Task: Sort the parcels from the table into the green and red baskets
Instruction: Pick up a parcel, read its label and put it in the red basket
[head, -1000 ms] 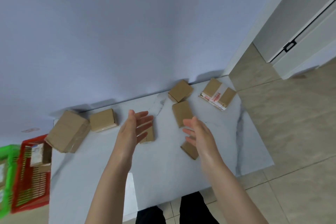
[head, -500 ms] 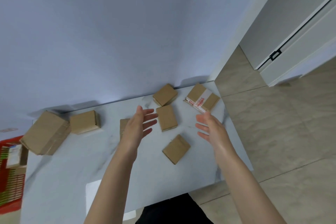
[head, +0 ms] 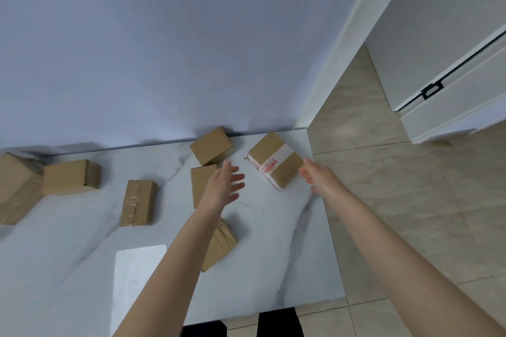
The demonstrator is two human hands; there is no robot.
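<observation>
Cardboard parcels [head: 138, 202] crowd the marble table [head: 273, 241] around the taped parcel [head: 273, 161].

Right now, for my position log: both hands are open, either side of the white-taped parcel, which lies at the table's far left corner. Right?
No. The head view shows the white-taped parcel at the far right corner of the table, not the left. The rest holds: the left hand and right hand are open, one either side of it.

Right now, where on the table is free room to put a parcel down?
Bare marble lies between the front parcel and the table's right edge, and in front of the brown-taped parcel. The back, around the labelled parcel, is crowded.
</observation>
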